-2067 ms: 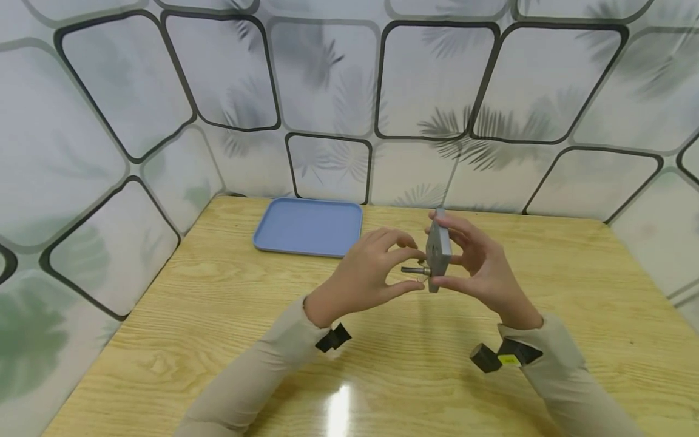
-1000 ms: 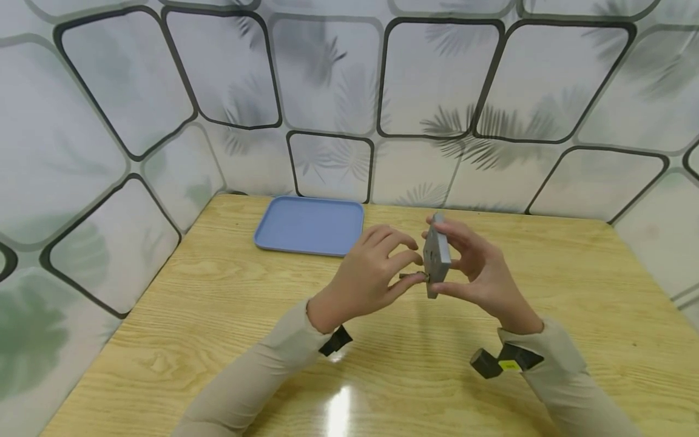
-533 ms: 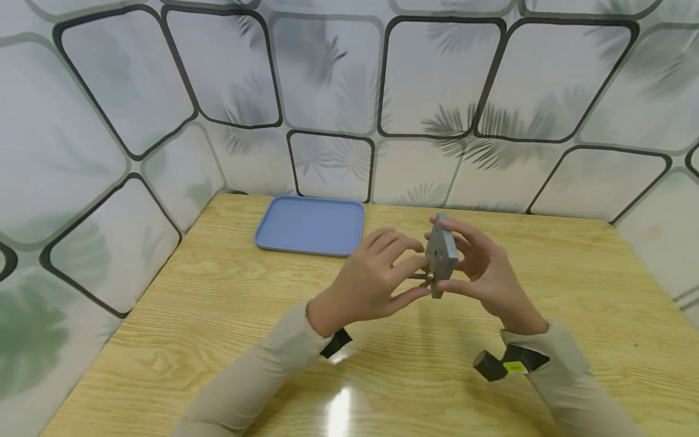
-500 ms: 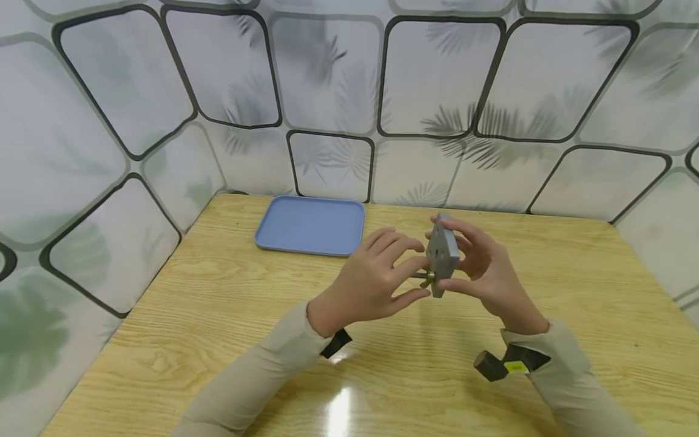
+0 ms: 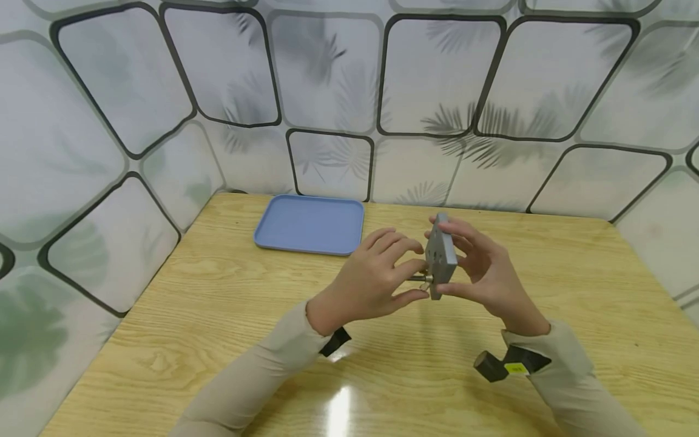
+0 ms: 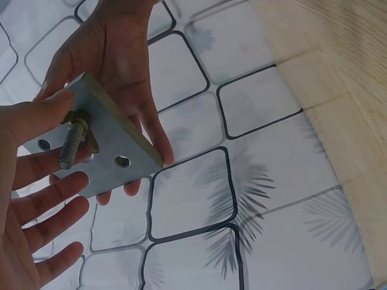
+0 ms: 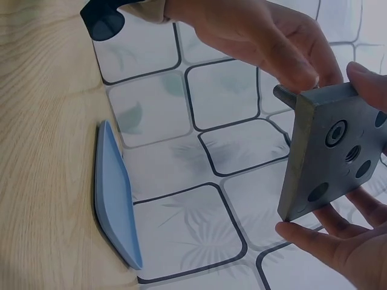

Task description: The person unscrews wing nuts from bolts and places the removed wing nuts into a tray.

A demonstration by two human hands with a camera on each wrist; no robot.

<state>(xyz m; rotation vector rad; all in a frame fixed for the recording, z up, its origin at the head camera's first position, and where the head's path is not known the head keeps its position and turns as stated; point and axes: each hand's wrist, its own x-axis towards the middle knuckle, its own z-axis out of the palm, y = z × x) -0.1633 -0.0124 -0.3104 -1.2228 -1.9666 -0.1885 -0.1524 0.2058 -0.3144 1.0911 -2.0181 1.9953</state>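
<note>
A thick grey metal plate (image 5: pixel 442 255) with several holes stands on edge in the air above the table. My right hand (image 5: pixel 486 267) grips it by its edges, thumb low and fingers at the top and behind. From its left face juts a threaded bolt (image 6: pixel 71 148), whose socket head (image 7: pixel 336 133) shows on the opposite face. A brass-coloured wing nut (image 6: pixel 81 122) sits on the bolt close against the plate. My left hand (image 5: pixel 371 279) has thumb and index finger at this nut, pinching it. Its other fingers spread loosely beside the plate.
A blue tray (image 5: pixel 311 224) lies at the back of the wooden table (image 5: pixel 218 315), left of the hands. Behind stands a patterned wall covering (image 5: pixel 327 79). Both wrists carry black camera mounts (image 5: pixel 491 364).
My left thumb and index finger have shifted around the wing nut, whose wings have changed angle. The plate has dropped slightly and turned a little, still in my right hand.
</note>
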